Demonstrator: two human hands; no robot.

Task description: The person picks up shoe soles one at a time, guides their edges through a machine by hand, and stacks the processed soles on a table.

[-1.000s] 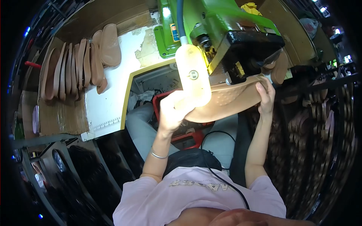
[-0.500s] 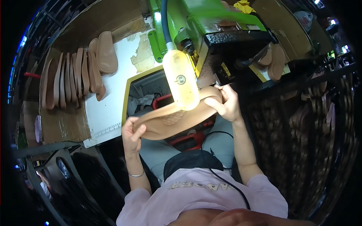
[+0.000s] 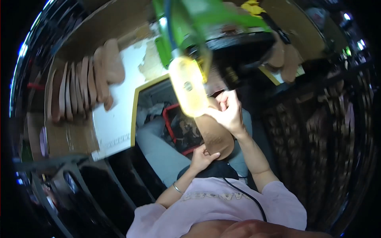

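A tan insole (image 3: 215, 137) with a bumpy patch is held lengthwise in front of my lap. My left hand (image 3: 204, 158) pinches its lower end, thumb on the upper face and fingers beneath. Around the upper end, my right hand (image 3: 227, 112) is closed, its thumb lying across the insole. The glowing yellow lamp (image 3: 185, 85) hangs just above and hides part of that end. Behind the lamp stands a green machine (image 3: 222, 20) with a black head (image 3: 242, 51), blurred.
Several tan insoles (image 3: 81, 85) stand in a row at the left, against cardboard (image 3: 71, 139) on the white table (image 3: 113, 123). More insoles (image 3: 290, 63) lie at the right of the machine. A red-rimmed basket (image 3: 168, 123) sits below the table's yellow-edged cutout (image 3: 134, 107).
The insole has turned from lying crosswise to pointing lengthwise. My left hand has swung right and toward my body with its end; my right hand has shifted slightly left. The view has also shifted.
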